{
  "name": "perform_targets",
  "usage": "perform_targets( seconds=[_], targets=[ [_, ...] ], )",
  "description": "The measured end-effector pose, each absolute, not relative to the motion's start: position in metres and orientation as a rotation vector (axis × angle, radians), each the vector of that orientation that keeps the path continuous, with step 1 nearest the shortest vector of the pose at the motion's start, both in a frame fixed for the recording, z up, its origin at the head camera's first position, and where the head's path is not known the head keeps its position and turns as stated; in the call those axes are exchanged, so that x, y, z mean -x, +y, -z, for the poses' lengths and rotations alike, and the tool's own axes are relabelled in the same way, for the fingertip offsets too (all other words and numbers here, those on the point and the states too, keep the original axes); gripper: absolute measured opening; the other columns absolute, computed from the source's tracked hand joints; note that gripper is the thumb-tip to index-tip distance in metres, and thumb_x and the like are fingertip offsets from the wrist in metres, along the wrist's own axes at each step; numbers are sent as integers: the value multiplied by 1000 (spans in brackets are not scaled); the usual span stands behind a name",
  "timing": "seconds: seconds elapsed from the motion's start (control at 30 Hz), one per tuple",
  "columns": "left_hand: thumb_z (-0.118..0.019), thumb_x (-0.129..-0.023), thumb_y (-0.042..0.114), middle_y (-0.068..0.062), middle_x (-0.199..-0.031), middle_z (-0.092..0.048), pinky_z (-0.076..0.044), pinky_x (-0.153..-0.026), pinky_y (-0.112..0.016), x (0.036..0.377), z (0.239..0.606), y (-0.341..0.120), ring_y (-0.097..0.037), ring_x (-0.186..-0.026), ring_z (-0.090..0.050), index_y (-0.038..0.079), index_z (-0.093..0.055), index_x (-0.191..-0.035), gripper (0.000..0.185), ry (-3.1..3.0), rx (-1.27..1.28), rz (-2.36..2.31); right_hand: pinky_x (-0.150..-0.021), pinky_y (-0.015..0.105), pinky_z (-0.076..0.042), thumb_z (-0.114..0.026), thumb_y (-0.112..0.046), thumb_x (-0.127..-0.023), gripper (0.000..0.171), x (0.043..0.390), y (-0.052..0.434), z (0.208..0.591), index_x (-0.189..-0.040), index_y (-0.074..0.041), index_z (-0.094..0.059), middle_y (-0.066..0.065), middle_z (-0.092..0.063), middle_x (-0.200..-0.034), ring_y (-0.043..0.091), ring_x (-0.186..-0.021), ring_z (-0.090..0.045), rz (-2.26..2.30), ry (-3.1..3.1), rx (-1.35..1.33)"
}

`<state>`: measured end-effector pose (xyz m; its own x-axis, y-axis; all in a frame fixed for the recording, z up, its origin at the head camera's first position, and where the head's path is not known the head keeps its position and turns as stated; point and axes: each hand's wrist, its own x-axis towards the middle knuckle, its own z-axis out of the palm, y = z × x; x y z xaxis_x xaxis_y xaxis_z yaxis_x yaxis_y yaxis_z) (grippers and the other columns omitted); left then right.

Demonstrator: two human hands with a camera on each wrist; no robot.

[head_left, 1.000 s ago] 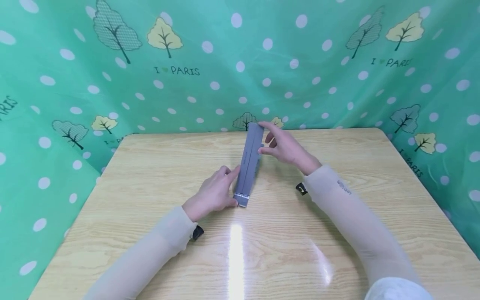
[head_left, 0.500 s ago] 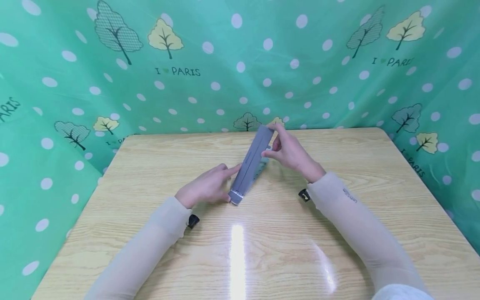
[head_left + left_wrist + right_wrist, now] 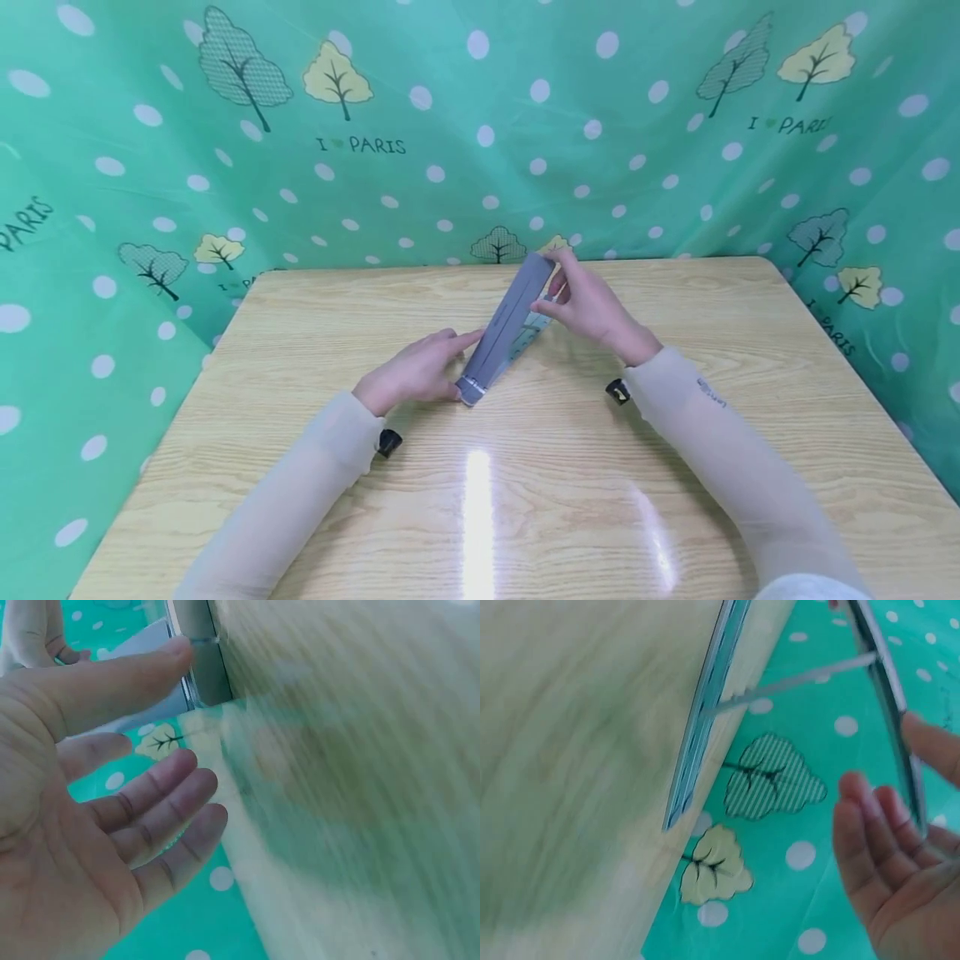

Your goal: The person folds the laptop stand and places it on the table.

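A grey folding stand [image 3: 504,325] stands partly unfolded on the table, hinged at its near end. Its long upper bar slopes up and away from me. In the right wrist view a thin toothed strut [image 3: 802,681] links the raised bar [image 3: 889,690] to the lower bar [image 3: 705,720]. My right hand [image 3: 588,307] pinches the raised far end, thumb on one side and fingers on the other. Beside the hinge, my left hand [image 3: 416,371] touches the left side with outstretched index finger and thumb. Its other fingers [image 3: 161,825] hang relaxed, away from the stand.
The wooden table [image 3: 360,492] reflects light in front of the stand. Behind it hangs a green dotted cloth [image 3: 480,183] with printed trees. Small black devices sit under the left cuff [image 3: 388,443] and right cuff [image 3: 618,392].
The stand has turned, its far end swinging right and its near end slightly left. Its bars have spread, so more of the lower part shows. Both hands have moved with it.
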<state>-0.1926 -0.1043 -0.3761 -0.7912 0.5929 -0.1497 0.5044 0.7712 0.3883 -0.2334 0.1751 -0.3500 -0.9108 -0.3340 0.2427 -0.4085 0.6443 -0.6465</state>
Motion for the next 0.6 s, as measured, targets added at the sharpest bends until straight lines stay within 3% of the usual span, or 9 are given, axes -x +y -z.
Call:
perform_targets(
  seconds=[0.1,0.23,0.43,0.6],
  targets=[
    [-86,-68,27,-8,-113,-56,-48,-82,-33,187,375,-101,-17,-96,-54,17,-33,-150,98,2740,-858,-500,-70,34,-52,-77,-25,-82,81,242,181,348,-147,-22,-28,11,-59,-99,19,-79,-60,-1171,-2766,-690],
    [-85,-69,33,-7,-110,-54,-47,-70,-30,178,373,-91,-17,-87,-50,10,-37,-147,94,2814,-819,-449,-73,34,-52,-76,-27,-83,81,251,186,346,-149,-22,-29,7,-58,-104,18,-80,-60,-1178,-2799,-756],
    [-86,-69,30,-7,-109,-52,-43,-62,-26,171,374,-85,-15,-82,-47,11,-34,-149,97,2871,-780,-364,-76,34,-51,-75,-29,-83,77,257,186,348,-148,-19,-34,4,-58,-102,18,-81,-60,-1202,-2814,-765],
    [-87,-68,30,-7,-105,-52,-41,-59,-27,170,376,-87,-16,-78,-46,15,-34,-149,98,2884,-752,-368,-79,35,-51,-75,-30,-83,77,256,185,349,-147,-22,-34,9,-59,-103,19,-83,-60,-1234,-2818,-735]
  ],
)
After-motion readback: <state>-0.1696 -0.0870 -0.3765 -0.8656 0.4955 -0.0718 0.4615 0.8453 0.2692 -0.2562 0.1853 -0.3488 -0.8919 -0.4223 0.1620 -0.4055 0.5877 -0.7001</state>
